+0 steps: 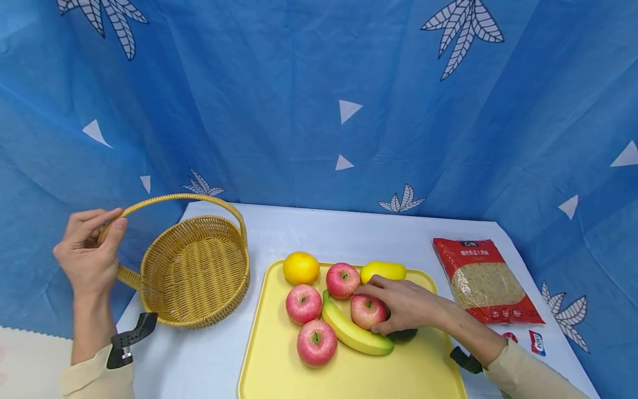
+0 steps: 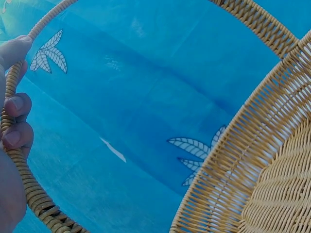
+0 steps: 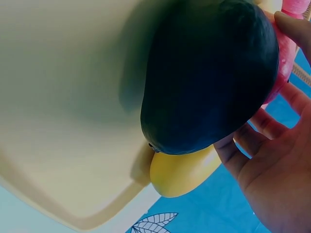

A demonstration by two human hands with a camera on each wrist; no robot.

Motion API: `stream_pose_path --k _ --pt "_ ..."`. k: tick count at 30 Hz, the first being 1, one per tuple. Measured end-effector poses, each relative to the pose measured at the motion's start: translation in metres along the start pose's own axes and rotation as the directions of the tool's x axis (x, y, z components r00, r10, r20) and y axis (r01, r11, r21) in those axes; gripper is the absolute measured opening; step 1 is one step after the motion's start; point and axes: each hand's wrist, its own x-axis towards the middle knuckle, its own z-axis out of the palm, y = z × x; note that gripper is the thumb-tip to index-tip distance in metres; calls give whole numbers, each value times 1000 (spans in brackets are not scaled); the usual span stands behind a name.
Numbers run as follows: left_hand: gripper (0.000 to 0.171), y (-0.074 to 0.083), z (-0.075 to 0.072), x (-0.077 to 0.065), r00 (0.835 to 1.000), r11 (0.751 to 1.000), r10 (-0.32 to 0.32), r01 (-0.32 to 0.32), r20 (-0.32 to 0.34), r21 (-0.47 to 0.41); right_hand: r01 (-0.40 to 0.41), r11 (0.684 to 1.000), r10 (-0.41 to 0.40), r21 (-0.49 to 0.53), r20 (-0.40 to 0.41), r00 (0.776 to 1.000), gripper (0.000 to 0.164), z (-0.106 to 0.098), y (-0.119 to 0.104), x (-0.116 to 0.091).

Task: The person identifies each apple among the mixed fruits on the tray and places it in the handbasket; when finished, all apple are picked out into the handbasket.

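My left hand [image 1: 89, 252] grips the handle [image 1: 181, 197] of a round wicker basket [image 1: 194, 271], which tilts at the left with nothing inside. The left wrist view shows fingers curled round that handle [image 2: 13, 150]. Over the yellow tray [image 1: 279, 382], my right hand [image 1: 406, 302] holds a red apple [image 1: 368, 311] between thumb and fingers. A banana [image 1: 354, 332] lies beside that apple. A dark green, avocado-like fruit [image 3: 209, 82] sits under the right hand, mostly hidden in the head view. Behind the hand is a long yellow fruit [image 1: 382, 270].
Other apples lie on the tray: one at the back [image 1: 343, 280], one at the left [image 1: 303, 304], one in front [image 1: 317, 343]. An orange-yellow round fruit [image 1: 301, 268] is at its back left corner. A red food packet [image 1: 488, 282] lies right of the tray. Blue curtain [image 1: 299, 111] hangs behind.
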Motion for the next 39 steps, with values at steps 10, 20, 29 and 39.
stream_pose_path --k 10,20,29,39 --pt "19 -2 0 -1 1000 1000 9 -9 1 14 -9 1000 9 -14 3 1000 75 0 -1 0" --pt "20 -4 -2 -1 1000 1000 3 -3 -2 4 -8 1000 8 -24 -18 1000 77 -1 -3 0" --pt "19 6 3 -1 1000 1000 12 -12 -4 2 -21 1000 20 -20 -43 999 76 -2 -5 0" --pt "18 15 5 -2 1000 1000 5 -5 3 20 1 1000 -1 2 -99 995 72 -4 -9 1"
